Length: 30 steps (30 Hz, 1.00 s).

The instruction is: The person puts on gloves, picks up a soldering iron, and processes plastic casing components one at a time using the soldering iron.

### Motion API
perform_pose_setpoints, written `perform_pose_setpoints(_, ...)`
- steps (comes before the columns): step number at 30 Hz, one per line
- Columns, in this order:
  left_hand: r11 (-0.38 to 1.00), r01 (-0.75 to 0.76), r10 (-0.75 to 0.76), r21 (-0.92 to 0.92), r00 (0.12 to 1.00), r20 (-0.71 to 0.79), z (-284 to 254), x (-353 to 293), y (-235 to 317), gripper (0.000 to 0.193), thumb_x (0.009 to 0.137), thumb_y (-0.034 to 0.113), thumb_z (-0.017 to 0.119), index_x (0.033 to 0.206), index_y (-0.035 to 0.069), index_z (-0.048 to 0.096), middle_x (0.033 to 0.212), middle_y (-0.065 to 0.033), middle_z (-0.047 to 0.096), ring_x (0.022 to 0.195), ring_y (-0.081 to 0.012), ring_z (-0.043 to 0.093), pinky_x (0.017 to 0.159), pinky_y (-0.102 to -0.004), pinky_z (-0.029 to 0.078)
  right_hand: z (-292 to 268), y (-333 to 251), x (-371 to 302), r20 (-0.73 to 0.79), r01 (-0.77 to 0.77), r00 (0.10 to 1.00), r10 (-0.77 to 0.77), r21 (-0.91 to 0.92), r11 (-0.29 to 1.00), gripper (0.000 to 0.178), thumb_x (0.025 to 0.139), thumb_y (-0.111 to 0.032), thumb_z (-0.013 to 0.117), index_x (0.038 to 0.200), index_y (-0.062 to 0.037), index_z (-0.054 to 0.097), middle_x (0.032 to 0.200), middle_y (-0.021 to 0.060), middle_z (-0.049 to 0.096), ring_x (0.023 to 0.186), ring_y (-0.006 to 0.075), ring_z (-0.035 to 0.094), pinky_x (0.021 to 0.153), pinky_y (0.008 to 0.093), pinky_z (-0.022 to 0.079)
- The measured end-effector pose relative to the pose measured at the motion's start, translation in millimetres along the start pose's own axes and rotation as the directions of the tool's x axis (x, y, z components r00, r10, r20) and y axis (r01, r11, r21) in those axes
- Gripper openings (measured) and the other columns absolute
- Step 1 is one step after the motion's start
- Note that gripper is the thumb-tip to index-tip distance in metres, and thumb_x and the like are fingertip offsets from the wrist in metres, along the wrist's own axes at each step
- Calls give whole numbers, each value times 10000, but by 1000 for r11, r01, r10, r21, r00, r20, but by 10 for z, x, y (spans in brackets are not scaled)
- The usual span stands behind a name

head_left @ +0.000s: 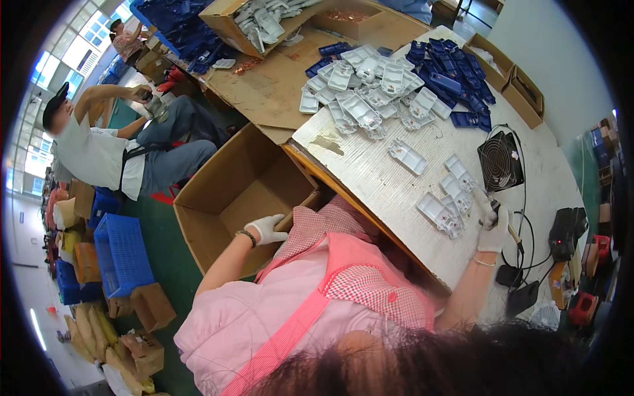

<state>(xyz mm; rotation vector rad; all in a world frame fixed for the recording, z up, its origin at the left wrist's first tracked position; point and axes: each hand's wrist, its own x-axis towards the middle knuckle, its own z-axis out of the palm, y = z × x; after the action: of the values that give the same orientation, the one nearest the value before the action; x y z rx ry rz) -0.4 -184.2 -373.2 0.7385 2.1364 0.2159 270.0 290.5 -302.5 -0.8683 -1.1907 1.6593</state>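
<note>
My right hand [494, 228], in a white glove, is closed around a slim soldering iron [520, 247] with a black cord, above the white tabletop. Just left of it lies a short row of white plastic housings [436, 210] with small metal parts and thin wires. Another white housing [408, 157] sits apart, farther back. Beyond it rises a heap of similar white housings [360, 109]. My left hand [266, 230], also gloved, is at the near edge of a cardboard box [198, 191] beside my apron, its fingers apart and nothing visible in them.
Dark blue plastic housings [456, 76] are piled behind the white heap. A black fan [500, 162] stands on the right, with cords running to a black power unit [568, 234]. Small cartons [524, 96] line the back edge. A seated co-worker [105, 142] is at the left, above a blue crate [123, 254].
</note>
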Motion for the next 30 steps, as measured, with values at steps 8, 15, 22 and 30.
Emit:
perform_pose_setpoints(8,998,-53,46,-41,989,-142,137,78,248,467,797,422,552,1136,102,532,1033,-202,603,963,-363,569,809,-388,448,53,17,9,-58,60,997,-58,34,998,127,875,-184,533,835,-67,503,655,-32,465,523,9,386,441,138,300)
perform_pose_setpoints(15,1000,-30,30,3,996,-78,166,-73,357,452,794,399,552,1139,107,538,1041,-182,607,963,-352,571,807,-382,452,102,-23,-25,-69,48,997,-45,51,998,135,879,-200,529,848,-70,515,683,-33,473,533,7,381,444,138,293)
perform_pose_setpoints(22,961,101,-94,259,995,-42,12,-562,153,382,779,193,538,1161,210,522,1004,-149,623,921,-333,591,782,-403,469,-10,30,-5,9,43,999,-44,51,998,135,880,-204,521,846,-74,516,679,-25,493,520,6,370,434,141,289)
perform_pose_setpoints(30,764,229,-470,604,838,277,281,-822,-1297,474,790,157,528,1260,190,479,1184,-139,558,1101,-291,530,882,-354,439,62,46,44,-29,37,999,-35,76,996,126,880,-209,523,854,-86,516,642,-32,473,505,8,360,422,136,277)
